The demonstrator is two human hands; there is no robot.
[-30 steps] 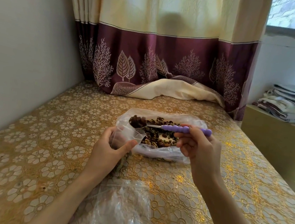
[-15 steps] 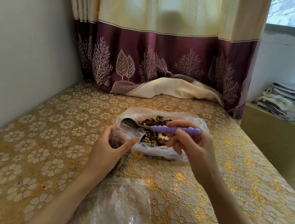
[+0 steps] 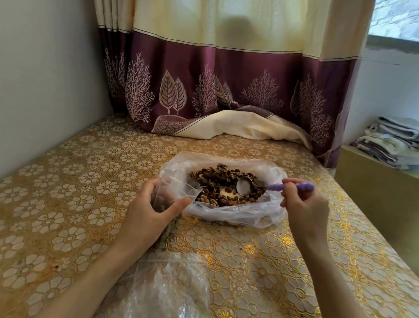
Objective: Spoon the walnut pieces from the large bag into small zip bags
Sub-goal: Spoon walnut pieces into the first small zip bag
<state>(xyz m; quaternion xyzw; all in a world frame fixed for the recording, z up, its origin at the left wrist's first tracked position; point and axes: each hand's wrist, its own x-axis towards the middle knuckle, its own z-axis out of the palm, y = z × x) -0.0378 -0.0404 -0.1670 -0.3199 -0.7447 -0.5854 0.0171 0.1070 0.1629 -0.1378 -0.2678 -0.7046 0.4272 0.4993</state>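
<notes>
My right hand, fingers pinching the spoon, has swung it emptied back onto the walnut pieces in the large bag, ready to reload, while my left hand grips the small zip bag.

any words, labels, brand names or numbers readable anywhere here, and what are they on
None: no readable text shows anywhere in this view.
Large clear plastic bag of walnut pieces: no print visible.
Small clear zip bag in the left hand: no label visible.
Purple-handled metal spoon in the right hand: no marking.
Maroon and cream curtain and gold floral tablecloth: patterns only, no lettering.
</notes>
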